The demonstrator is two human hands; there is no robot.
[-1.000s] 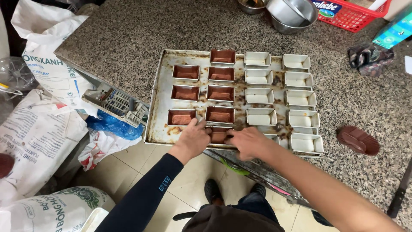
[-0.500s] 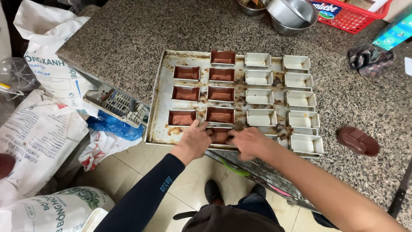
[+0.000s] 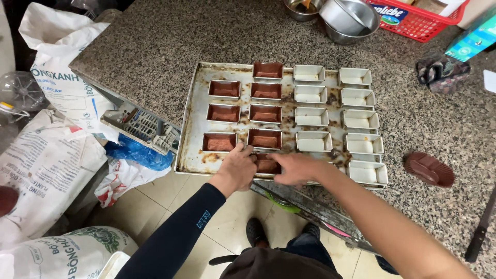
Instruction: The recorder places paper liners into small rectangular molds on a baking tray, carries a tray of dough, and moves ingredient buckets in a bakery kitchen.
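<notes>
A stained metal baking tray (image 3: 192, 124) lies on a speckled granite counter. It carries several small rectangular tins: those on the left hold brown paper liners (image 3: 224, 89), those on the right are bare white inside (image 3: 359, 120). Both hands meet at one lined tin (image 3: 267, 166) on the tray's near edge. My left hand (image 3: 237, 169), in a dark sleeve, touches its left side. My right hand (image 3: 295, 167) presses its fingers on the tin's right side. Whether either hand grips the tin or just rests on it is unclear.
A stack of brown liners (image 3: 428, 169) lies on the counter to the right. Metal bowls (image 3: 345, 18) and a red basket (image 3: 424, 19) stand at the back. Large printed sacks (image 3: 41, 160) and a grey plastic crate (image 3: 139, 129) crowd the floor on the left.
Both hands have stayed at the near-edge tin, with only small finger movement. The tray and tins have not shifted.
</notes>
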